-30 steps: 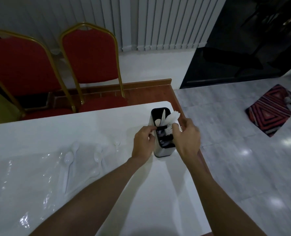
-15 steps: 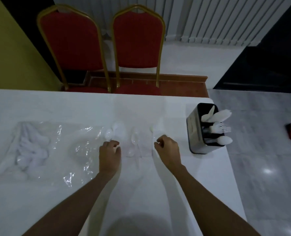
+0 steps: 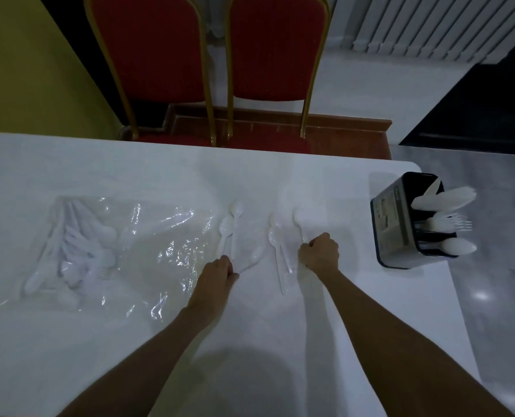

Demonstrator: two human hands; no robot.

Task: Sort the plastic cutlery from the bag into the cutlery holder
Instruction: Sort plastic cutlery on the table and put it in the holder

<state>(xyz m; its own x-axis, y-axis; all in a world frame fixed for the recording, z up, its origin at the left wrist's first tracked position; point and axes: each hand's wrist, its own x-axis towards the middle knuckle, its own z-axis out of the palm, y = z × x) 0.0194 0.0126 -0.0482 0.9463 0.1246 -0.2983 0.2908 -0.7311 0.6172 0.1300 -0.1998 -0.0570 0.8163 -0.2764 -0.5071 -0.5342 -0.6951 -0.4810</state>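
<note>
Several white plastic spoons lie loose on the white table (image 3: 280, 341). My left hand (image 3: 217, 273) curls its fingers over the handle ends of two spoons (image 3: 226, 228) beside the bag's mouth. My right hand (image 3: 321, 251) curls round the handle of the rightmost spoon (image 3: 297, 217). Between my hands lie more spoons (image 3: 274, 236), untouched. The clear plastic bag (image 3: 147, 248) spreads flat on the left with a heap of white cutlery (image 3: 72, 251) inside. The black cutlery holder (image 3: 396, 218) stands at the right table edge, with spoons, forks and knives sticking out of separate compartments.
Two red chairs with gold frames (image 3: 268, 55) stand behind the table's far edge. The right edge of the table runs just past the holder, with grey floor (image 3: 497, 281) beyond. A yellow wall (image 3: 24, 70) is at the far left.
A second ago both hands were at the holder, putting cutlery in. They have since come left and down onto the loose spoons, and the view has swung left to the bag.
</note>
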